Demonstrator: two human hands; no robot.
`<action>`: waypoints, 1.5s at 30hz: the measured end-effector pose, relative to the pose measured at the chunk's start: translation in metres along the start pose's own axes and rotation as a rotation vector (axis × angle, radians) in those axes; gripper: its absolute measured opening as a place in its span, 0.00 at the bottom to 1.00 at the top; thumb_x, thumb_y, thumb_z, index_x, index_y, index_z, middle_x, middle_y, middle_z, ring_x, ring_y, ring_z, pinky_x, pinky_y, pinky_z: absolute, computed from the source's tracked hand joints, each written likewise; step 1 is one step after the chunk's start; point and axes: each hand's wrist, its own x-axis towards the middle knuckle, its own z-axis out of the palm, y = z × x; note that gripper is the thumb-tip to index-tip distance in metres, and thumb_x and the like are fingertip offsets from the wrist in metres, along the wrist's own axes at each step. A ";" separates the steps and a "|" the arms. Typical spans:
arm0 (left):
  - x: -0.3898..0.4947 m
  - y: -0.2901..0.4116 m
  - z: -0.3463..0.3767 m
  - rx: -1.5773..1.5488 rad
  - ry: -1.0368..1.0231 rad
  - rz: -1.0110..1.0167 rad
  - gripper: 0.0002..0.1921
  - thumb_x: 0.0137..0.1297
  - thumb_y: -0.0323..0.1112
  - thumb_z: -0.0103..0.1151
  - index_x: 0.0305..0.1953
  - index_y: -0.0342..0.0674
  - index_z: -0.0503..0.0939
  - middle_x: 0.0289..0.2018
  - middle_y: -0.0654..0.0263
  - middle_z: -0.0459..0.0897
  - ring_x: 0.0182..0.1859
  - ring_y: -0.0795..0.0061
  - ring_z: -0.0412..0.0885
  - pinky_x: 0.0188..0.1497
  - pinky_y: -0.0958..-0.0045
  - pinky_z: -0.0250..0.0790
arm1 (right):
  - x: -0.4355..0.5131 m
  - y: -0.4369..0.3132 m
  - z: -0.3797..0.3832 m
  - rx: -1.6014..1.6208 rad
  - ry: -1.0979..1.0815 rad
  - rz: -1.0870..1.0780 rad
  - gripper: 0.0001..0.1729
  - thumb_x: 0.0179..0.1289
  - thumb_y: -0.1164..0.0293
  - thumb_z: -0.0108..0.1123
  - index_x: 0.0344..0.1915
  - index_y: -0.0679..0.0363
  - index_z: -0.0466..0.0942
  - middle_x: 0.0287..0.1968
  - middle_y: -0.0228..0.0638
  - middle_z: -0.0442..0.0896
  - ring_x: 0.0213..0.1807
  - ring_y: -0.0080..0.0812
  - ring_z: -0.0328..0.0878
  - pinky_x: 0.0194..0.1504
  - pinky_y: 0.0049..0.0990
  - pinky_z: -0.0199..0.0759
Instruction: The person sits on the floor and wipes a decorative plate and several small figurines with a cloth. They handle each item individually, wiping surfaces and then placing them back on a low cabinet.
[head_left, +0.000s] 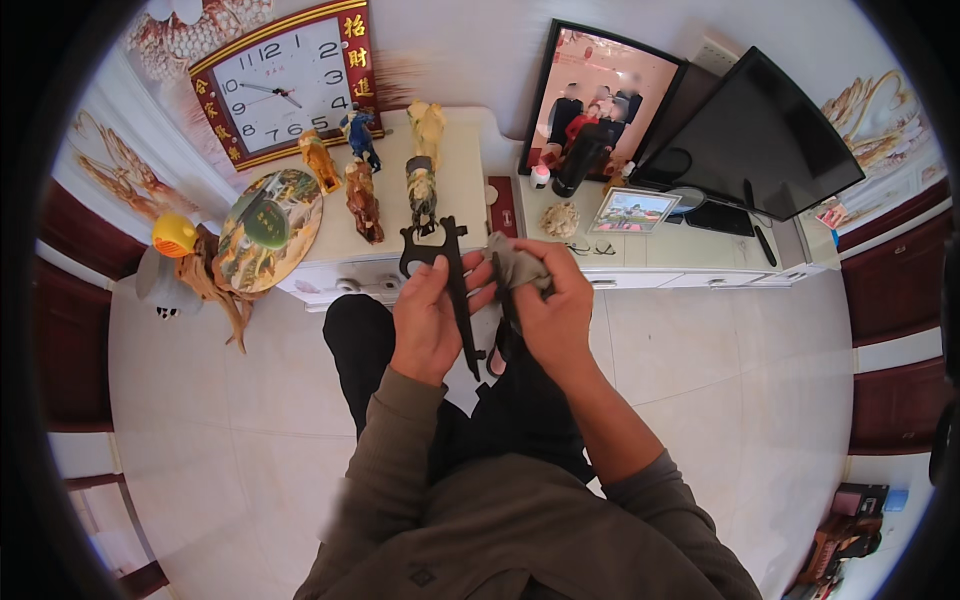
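Note:
My left hand (431, 322) holds a dark, flat part with a curved hook-like end (454, 289), its thumb lying across it; what the part belongs to I cannot tell. Close on the right, my right hand (551, 311) grips a crumpled grey cloth (517, 264) together with a narrow dark piece (504, 296) hanging downward. The fingertips of both hands nearly meet. Both hands are above my lap, in front of the white cabinet's edge. Several horse figurines, one of them brown (362, 199), stand on the cabinet just beyond.
A large clock (281, 90) leans on the wall at left, near a decorated round disc (274, 225) and a driftwood stand (202, 277). Rightward on the cabinet are a framed photo (634, 210), eyeglasses (592, 249), a coral-like ornament (560, 219) and a monitor (757, 135).

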 end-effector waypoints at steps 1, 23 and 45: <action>-0.002 -0.004 0.006 0.009 -0.004 0.023 0.15 0.88 0.40 0.50 0.61 0.33 0.75 0.62 0.52 0.84 0.62 0.64 0.86 0.63 0.57 0.81 | 0.000 0.003 0.003 0.025 0.039 0.023 0.22 0.60 0.86 0.60 0.55 0.64 0.84 0.46 0.42 0.85 0.47 0.39 0.86 0.50 0.31 0.78; -0.016 -0.055 0.022 0.055 -0.021 0.048 0.16 0.80 0.28 0.64 0.63 0.33 0.77 0.61 0.62 0.84 0.61 0.75 0.81 0.67 0.68 0.74 | 0.002 0.040 0.017 -0.104 0.242 -0.013 0.21 0.62 0.84 0.63 0.55 0.62 0.85 0.48 0.37 0.84 0.48 0.33 0.84 0.51 0.31 0.77; -0.015 -0.024 0.030 0.271 0.089 0.217 0.14 0.81 0.39 0.64 0.47 0.32 0.87 0.37 0.62 0.90 0.32 0.76 0.84 0.35 0.73 0.77 | 0.022 0.009 -0.024 -0.405 0.186 -0.397 0.24 0.59 0.83 0.67 0.57 0.60 0.85 0.53 0.38 0.87 0.51 0.37 0.87 0.56 0.29 0.80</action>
